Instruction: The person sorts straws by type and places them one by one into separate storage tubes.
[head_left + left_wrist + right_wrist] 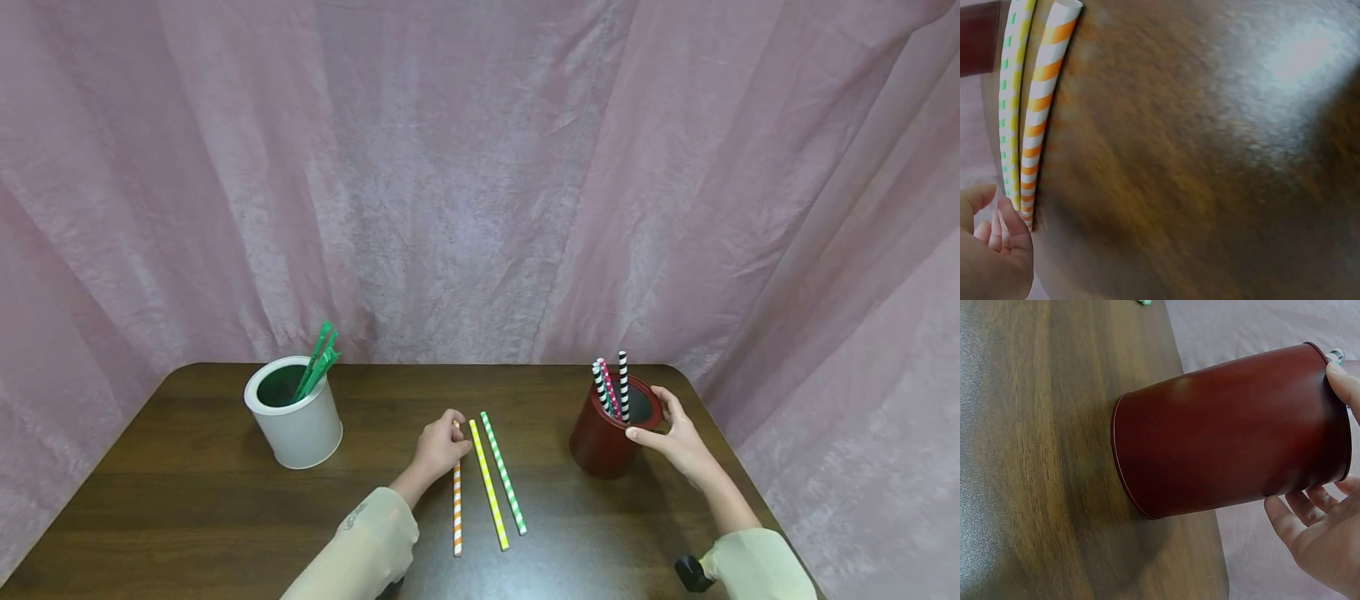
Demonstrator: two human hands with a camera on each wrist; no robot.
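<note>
Three paper straws lie side by side on the dark wooden table [187, 500]: orange striped [457, 508], yellow [489, 487] and green [504, 475]. My left hand [441, 446] rests over the far end of the orange straw [1038, 119], fingers curled round it, with the yellow straw [1017, 94] just beside it. My right hand [675, 437] holds a dark red cup [600, 446] at its rim, thumb on the near edge and fingers round the right side. In the right wrist view the red cup [1229, 431] fills the frame, with the right hand [1322, 531] by its rim.
Several striped straws [611, 387] stand in the red cup. A white cup [300, 429] holding green straws [318, 362] stands at the back left. Pink cloth hangs behind and beside the table. The table's right edge runs close to the red cup.
</note>
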